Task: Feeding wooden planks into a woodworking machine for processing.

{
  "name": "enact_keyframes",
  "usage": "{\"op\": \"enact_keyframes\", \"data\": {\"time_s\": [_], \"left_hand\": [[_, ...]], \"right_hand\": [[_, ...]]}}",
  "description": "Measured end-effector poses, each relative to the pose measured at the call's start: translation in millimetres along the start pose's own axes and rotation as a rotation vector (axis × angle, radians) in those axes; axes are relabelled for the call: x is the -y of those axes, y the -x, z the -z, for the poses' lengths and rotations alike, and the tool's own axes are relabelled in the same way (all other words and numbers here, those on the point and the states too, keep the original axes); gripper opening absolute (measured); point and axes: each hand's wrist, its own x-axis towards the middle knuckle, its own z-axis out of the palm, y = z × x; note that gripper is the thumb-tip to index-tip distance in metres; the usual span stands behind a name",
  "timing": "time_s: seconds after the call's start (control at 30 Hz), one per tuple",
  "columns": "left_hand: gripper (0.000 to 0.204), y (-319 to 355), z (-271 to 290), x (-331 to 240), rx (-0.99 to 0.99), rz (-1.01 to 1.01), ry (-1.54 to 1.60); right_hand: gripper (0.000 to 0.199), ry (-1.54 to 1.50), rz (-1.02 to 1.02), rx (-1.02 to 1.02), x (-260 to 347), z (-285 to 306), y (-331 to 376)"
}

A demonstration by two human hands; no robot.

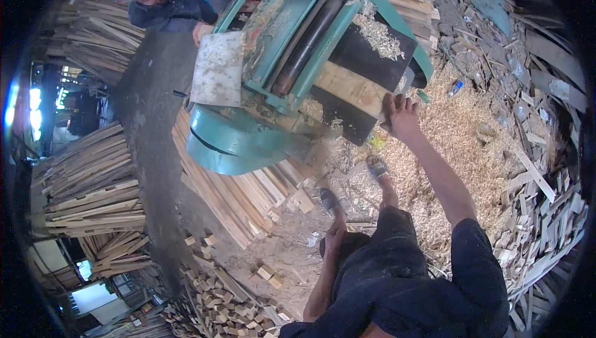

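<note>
A green thickness planer (298, 58) stands in front of me, with a dark roller (307, 46) across its top. On its black outfeed table (347, 111) lies a pale wooden board (351, 86), one end under the machine. My right hand (400, 114) grips the board's near end, fingers curled over its edge. Down by my left knee is my left hand (336, 237), away from the machine; its fingers are too small and hidden to make out.
A co-worker (167, 0) in a cap stands beyond the machine. Wood shavings (459, 145) cover the floor at right, with scrap wood (549, 257) past them. Stacked boards (236, 195) lie below the planer, cut blocks (230, 304) nearer me, lumber piles (93, 183) at left.
</note>
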Motion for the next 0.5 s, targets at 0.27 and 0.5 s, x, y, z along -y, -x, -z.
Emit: {"op": "enact_keyframes", "data": {"time_s": [0.27,0.5], "left_hand": [[0.045,-15.1,-10.4,9.2,-0.015,-0.166,0.111],[0.036,-25.3,-23.3,-3.0,-0.122,-0.192,0.119]], "right_hand": [[0.094,-0.018,-0.007,-0.048,-14.3,2.1,18.3],[0.094,-0.048,0.006,0.004,-28.6,1.1,29.9]]}}
